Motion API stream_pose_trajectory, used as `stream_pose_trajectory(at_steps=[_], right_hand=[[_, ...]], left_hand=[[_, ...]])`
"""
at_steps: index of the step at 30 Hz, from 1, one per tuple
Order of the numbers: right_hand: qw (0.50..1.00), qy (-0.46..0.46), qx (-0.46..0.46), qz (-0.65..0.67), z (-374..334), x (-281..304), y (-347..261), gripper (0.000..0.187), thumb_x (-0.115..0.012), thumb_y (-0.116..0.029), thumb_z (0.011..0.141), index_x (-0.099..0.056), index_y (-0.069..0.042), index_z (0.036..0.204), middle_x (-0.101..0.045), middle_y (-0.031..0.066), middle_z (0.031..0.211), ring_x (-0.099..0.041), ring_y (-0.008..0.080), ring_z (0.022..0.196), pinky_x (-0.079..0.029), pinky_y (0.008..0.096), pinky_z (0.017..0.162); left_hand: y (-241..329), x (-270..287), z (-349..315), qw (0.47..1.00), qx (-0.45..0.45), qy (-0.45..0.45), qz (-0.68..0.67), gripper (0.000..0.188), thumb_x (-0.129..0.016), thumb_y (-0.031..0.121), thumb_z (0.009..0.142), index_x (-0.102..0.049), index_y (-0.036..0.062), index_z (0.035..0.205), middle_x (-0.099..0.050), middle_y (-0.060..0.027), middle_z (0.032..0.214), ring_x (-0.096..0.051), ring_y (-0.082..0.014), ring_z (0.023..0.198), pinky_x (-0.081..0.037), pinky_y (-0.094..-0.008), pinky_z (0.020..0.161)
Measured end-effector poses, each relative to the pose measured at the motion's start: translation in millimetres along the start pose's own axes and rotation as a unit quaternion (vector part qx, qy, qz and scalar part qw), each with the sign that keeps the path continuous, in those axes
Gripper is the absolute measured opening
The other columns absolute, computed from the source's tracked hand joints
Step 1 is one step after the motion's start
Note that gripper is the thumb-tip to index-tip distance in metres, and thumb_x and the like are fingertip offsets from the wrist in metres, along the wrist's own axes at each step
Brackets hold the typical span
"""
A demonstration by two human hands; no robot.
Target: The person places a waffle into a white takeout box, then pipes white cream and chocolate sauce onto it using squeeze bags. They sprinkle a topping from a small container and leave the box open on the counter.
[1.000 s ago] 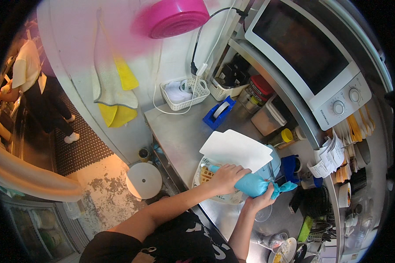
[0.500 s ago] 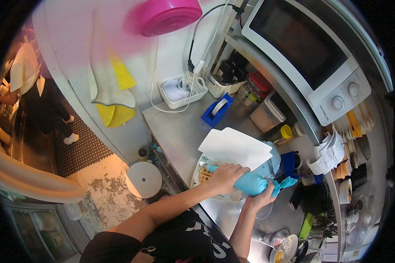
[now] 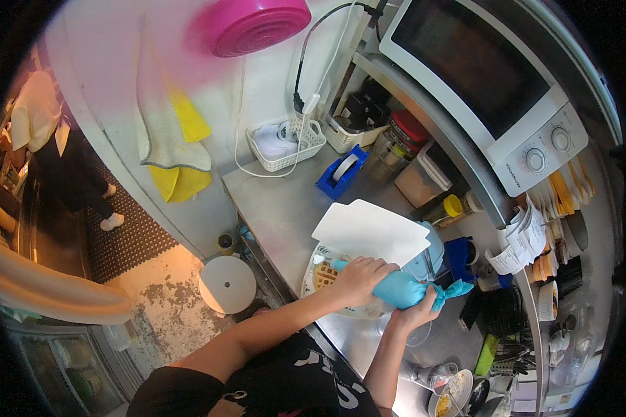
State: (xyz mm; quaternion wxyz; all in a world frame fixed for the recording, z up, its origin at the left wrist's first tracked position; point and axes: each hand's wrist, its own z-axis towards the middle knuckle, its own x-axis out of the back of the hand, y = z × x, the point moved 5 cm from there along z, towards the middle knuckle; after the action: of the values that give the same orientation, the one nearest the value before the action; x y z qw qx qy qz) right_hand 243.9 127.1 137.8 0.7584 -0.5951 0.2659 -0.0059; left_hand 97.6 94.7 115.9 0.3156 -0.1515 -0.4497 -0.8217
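A blue piping bag (image 3: 400, 289) lies slantwise across both hands, its tip toward the left. My left hand (image 3: 361, 281) is wrapped round its front part, close to the nozzle. Farther back, my right hand (image 3: 419, 312) grips the bag just below its twisted end. Under the tip, a waffle (image 3: 325, 275) rests on a patterned plate (image 3: 308, 279); a small white dab shows at the nozzle. My left hand and the bag hide part of the plate. A white board or sheet (image 3: 370, 231) stands just beyond the plate.
On the steel counter (image 3: 271, 208) are a blue tape dispenser (image 3: 342, 172), a white basket (image 3: 285, 144) and lidded tubs. A microwave (image 3: 487, 76) sits on the shelf at right. Bowls with food (image 3: 453, 393) stand near right. A person (image 3: 49, 139) works at far left.
The piping bag's tip has shifted slightly left over the waffle, and a white dab shows there more clearly. Both hands keep their grip. The view has moved a little.
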Motion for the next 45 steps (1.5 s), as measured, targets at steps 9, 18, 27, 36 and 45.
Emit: stream_pose_trajectory(at_steps=[9,18,27,36,45], right_hand=[[1.0,0.012,0.008,0.005,1.5,3.7,1.8,0.015,-0.054,-0.005,0.081,-0.054,0.003,0.093,-0.059,0.0085,0.086,-0.058,0.0182,0.075,-0.049,0.0326,0.071],[1.0,-0.008,-0.019,0.006,-2.8,2.5,-0.8,0.014,-0.055,-0.004,0.079,-0.054,0.003,0.092,-0.059,0.0096,0.083,-0.059,0.0193,0.072,-0.05,0.0327,0.068],[1.0,0.013,0.005,0.014,-2.3,2.9,-4.8,0.015,-0.054,-0.003,0.078,-0.053,0.003,0.092,-0.057,0.0086,0.082,-0.057,0.0184,0.073,-0.049,0.0317,0.068],[0.999,0.027,0.019,-0.005,-2.2,5.2,-7.4,0.014,-0.055,-0.006,0.079,-0.054,0.003,0.089,-0.057,0.0079,0.081,-0.056,0.0175,0.072,-0.047,0.0315,0.068],[1.0,0.013,0.004,-0.012,-3.0,6.2,-10.2,0.014,-0.055,-0.007,0.08,-0.055,0.002,0.09,-0.058,0.0079,0.08,-0.056,0.0169,0.071,-0.047,0.0306,0.066]], left_hand=[[1.1,-1.9,-1.1,1.0,0.001,-0.006,0.008,0.066,-0.075,0.007,0.057,-0.051,0.0127,0.118,-0.059,-0.0095,0.097,-0.059,-0.0316,0.091,-0.046,-0.042,0.08],[5.9,3.9,-9.6,1.0,0.015,0.01,0.021,0.063,-0.076,0.013,0.059,-0.051,0.0125,0.118,-0.059,-0.0091,0.099,-0.059,-0.0315,0.09,-0.046,-0.0422,0.078],[7.5,1.9,-4.7,1.0,0.002,0.01,0.012,0.063,-0.076,0.014,0.06,-0.051,0.0119,0.118,-0.059,-0.0088,0.099,-0.059,-0.0307,0.092,-0.045,-0.0421,0.08],[4.4,-5.2,1.5,1.0,-0.019,0.012,-0.002,0.059,-0.075,0.012,0.06,-0.053,0.0133,0.115,-0.061,-0.0077,0.095,-0.06,-0.0296,0.088,-0.047,-0.0417,0.077],[12.1,0.7,-4.6,1.0,0.009,0.005,-0.01,0.063,-0.076,0.013,0.059,-0.052,0.0132,0.117,-0.06,-0.0096,0.1,-0.06,-0.031,0.092,-0.046,-0.0422,0.08]])
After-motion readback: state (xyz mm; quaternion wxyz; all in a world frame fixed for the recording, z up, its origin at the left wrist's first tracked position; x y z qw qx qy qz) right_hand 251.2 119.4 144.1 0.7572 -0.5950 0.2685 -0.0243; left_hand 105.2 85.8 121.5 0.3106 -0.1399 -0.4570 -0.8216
